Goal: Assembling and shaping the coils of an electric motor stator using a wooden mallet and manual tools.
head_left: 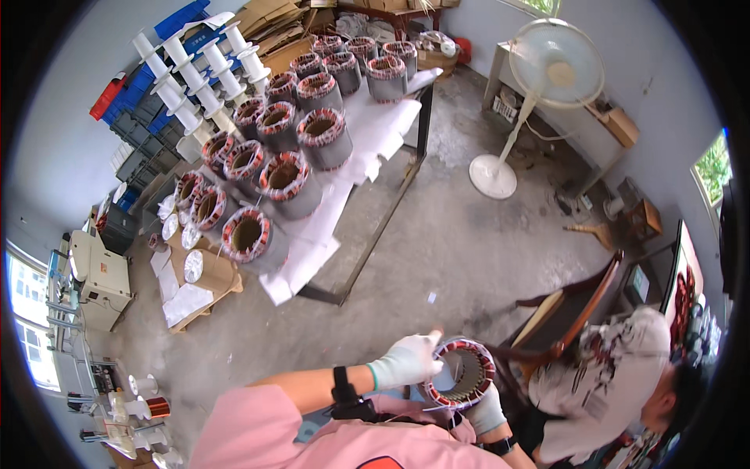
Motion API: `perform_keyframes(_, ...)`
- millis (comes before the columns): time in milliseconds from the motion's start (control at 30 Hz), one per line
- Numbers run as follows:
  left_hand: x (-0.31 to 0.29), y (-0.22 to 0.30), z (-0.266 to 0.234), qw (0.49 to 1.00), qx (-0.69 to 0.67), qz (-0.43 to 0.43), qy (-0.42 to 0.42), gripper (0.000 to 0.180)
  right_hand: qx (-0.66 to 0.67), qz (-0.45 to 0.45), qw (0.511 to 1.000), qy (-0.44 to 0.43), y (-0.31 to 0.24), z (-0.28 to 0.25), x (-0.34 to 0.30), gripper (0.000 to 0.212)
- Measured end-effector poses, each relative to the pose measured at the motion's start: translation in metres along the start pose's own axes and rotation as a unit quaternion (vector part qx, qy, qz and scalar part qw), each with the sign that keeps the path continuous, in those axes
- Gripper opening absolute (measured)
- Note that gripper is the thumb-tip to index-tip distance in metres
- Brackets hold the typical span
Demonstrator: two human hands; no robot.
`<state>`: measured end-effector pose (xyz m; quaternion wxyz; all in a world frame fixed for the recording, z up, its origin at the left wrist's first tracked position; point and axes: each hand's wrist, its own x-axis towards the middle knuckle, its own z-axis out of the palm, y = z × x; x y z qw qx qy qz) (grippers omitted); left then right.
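Note:
A motor stator (461, 375), a ring-shaped steel core with red and white lashed windings round its rim, is held close in front of my body. Its hollow bore with slotted inner wall faces up. My left hand (410, 361), in a white glove, grips it at its left edge; a bare fingertip shows at the glove's end. From the lower right my right hand (489, 413), also gloved, is closed round the stator's side, its fingers mostly hidden behind it.
A table (383, 129) at the far left carries several similar stators (291, 184). White wire spools (176, 94) are stacked beyond it. A pedestal fan (492, 176) stands at the far right. Close by on my right are a wooden chair (562, 320) and another person (601, 375).

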<state>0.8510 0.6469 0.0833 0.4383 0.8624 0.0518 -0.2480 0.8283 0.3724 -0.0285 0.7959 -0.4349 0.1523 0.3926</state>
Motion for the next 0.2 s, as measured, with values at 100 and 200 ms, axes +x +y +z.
perform_keyframes(100,0.051,-0.016,-0.068,0.994,-0.010,-0.042,0.098,0.050,-0.018,0.018,0.998,-0.052,-0.061,0.037,0.127,0.046)
perform_keyframes(200,0.102,-0.023,-0.142,0.974,-0.001,-0.115,0.197,0.066,-0.056,0.019,0.993,-0.098,-0.110,0.051,0.233,0.046)
